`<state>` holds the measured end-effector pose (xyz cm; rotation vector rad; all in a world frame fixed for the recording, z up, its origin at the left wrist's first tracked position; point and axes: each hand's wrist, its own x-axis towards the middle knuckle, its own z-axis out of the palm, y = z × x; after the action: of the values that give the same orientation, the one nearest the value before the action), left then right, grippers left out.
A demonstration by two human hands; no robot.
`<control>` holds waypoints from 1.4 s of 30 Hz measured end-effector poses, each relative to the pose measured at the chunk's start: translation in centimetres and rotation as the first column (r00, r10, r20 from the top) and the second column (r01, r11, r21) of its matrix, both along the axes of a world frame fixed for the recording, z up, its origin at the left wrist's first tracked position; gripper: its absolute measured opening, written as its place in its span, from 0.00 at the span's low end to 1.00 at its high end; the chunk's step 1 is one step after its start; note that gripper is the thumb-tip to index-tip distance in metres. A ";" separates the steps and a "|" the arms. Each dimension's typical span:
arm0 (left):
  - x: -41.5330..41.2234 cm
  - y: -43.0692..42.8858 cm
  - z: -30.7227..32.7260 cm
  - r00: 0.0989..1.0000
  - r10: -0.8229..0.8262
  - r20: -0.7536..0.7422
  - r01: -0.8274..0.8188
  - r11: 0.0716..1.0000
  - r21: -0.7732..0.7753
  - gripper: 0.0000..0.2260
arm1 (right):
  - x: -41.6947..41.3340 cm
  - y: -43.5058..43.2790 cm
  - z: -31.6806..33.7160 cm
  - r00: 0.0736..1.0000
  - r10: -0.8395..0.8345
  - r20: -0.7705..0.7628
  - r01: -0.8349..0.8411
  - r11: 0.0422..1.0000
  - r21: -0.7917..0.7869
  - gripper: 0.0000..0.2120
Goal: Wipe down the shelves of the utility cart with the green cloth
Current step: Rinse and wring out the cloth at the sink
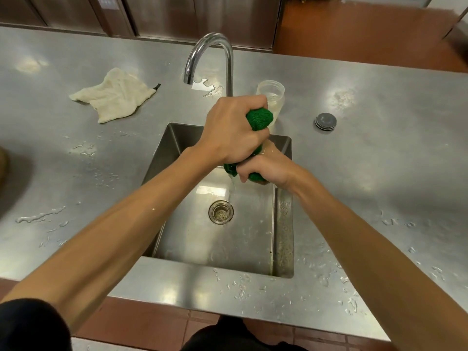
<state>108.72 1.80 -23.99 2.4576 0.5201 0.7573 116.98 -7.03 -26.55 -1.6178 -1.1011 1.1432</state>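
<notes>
Your left hand (231, 131) and right hand (268, 168) are both clenched round the twisted green cloth (260, 119) above the far right corner of the sink (283, 224), water trickling from it. Stop wringing too soon and you'd likely carry a dripping cloth to the cart, which isn't in view. The clear jar (272, 93) stands just behind your knuckles at the sink's far edge beside the faucet (210, 54), so a wide twist could topple it, while the white rag (115, 96) at far left and the grey lid (325, 121) at right lie well apart from your hands on the counter (379, 173).
</notes>
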 end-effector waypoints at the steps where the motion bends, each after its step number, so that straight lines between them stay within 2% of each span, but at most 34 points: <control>1: 0.1 0.1 -0.2 1.000 -0.005 0.000 0.005 1.000 -0.013 0.04 | 0.1 0.0 -0.1 1.000 0.008 -0.017 -0.008 1.000 -0.005 0.16; 9: -0.2 0.7 -1.3 0.997 -0.056 -0.051 0.055 0.998 -0.027 0.06 | 0.5 0.0 -2.0 0.989 0.089 -0.116 -0.104 0.986 -0.130 0.15; 12: -0.2 0.6 -2.5 0.999 0.017 -0.049 -0.019 0.999 -0.050 0.05 | 0.6 0.2 -2.7 0.996 0.084 -0.023 -0.087 0.983 -0.162 0.13; 16: 0.0 0.5 -4.7 0.995 0.100 -0.030 -0.104 0.968 -0.229 0.06 | 0.9 -0.6 -3.6 0.994 0.025 0.106 -0.008 0.986 -0.165 0.06; 19: 0.7 0.0 -5.2 0.995 0.062 -0.072 -0.082 0.944 -0.321 0.09 | 2.5 -2.4 -4.5 0.994 -0.010 0.109 0.030 0.983 -0.181 0.16; 22: 2.0 -1.2 -4.6 0.995 -0.001 -0.099 -0.048 0.871 -0.489 0.07 | 4.4 -5.1 -5.1 0.991 -0.116 0.070 0.128 0.969 -0.211 0.25; 24: 3.1 -2.1 -4.5 0.991 -0.039 -0.128 -0.035 0.850 -0.526 0.08 | 5.4 -7.4 -5.2 0.981 -0.190 0.045 0.195 0.963 -0.185 0.32; 26: 4.0 -3.4 -4.3 0.986 -0.098 -0.137 0.014 0.858 -0.514 0.09 | 6.3 -10.2 -5.0 0.957 -0.288 -0.036 0.279 0.947 -0.158 0.40; 28: 5.0 -5.1 -3.9 0.978 -0.167 -0.121 0.085 0.861 -0.502 0.09 | 7.6 -13.3 -4.6 0.914 -0.364 -0.180 0.338 0.928 -0.157 0.48; 29: 5.5 -6.1 -3.7 0.972 -0.207 -0.111 0.127 0.861 -0.493 0.09 | 8.3 -15.1 -4.4 0.891 -0.385 -0.241 0.354 0.921 -0.161 0.49; 31: 6.7 -8.4 -3.1 0.953 -0.291 -0.084 0.222 0.861 -0.458 0.10 | 9.4 -18.5 -4.0 0.863 -0.421 -0.279 0.395 0.907 -0.149 0.42; 35: 9.4 -14.3 -2.0 0.910 -0.408 -0.069 0.370 0.877 -0.306 0.11 | 10.3 -25.8 -2.8 0.784 -0.592 -0.184 0.584 0.805 -0.103 0.27; 42: 13.2 -26.4 -1.2 0.855 -0.506 -0.115 0.474 0.851 -0.227 0.10 | 10.6 -39.5 -2.6 0.653 -0.756 -0.044 0.756 0.654 -0.016 0.18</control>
<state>121.89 -24.56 -25.21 2.3315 0.0014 0.2709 127.61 -46.55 -29.16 -1.7698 -0.2843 0.5908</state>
